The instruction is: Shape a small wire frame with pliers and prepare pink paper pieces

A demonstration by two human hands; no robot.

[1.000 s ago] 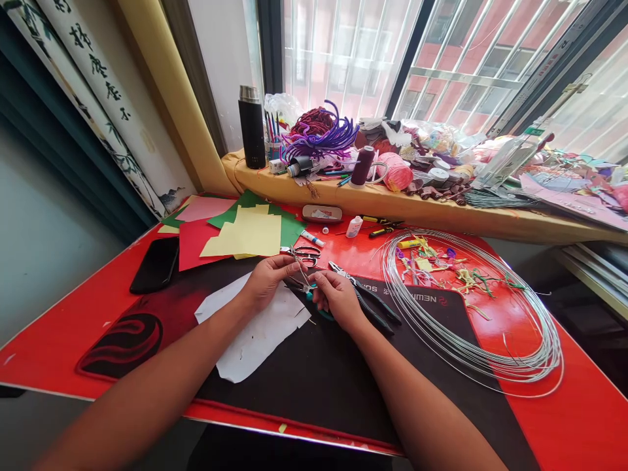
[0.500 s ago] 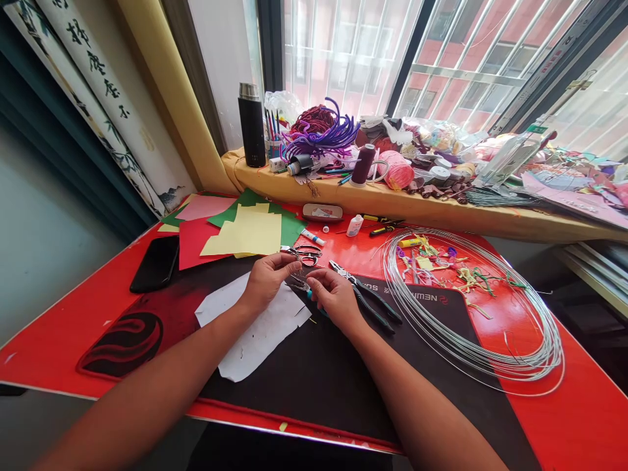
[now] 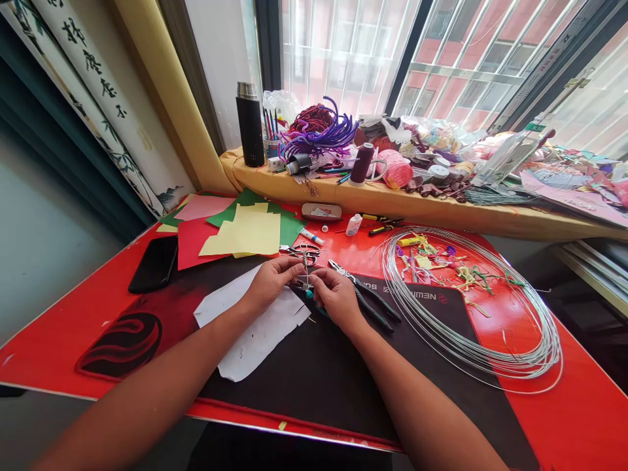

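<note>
Above the dark mat (image 3: 324,379), my left hand (image 3: 271,281) and my right hand (image 3: 338,296) meet, each with thumb and fingers pinched together. Between the fingertips stands a short, thin piece of twisted wire (image 3: 307,267); its fine shape is too small to make out. A cut sheet of white paper (image 3: 258,337) lies under my left hand. Just beyond the fingers are silver scissors (image 3: 310,252). Pliers with dark handles (image 3: 373,306) rest to the right of my right hand. A teal-handled tool (image 3: 309,294) is mostly hidden beneath the hands.
A large coil of silver wire (image 3: 534,373) lies on the right, around colourful scraps (image 3: 471,278). Coloured paper (image 3: 245,235) and a black phone (image 3: 154,263) occupy the left. Glue bottle (image 3: 354,225) and tin (image 3: 321,211) stand behind. The crowded sill (image 3: 441,212) bears a thermos (image 3: 250,124).
The fingertips have shifted slightly, and the twisted wire between them now stands more upright and shows more clearly. The things on the table stay where they were.
</note>
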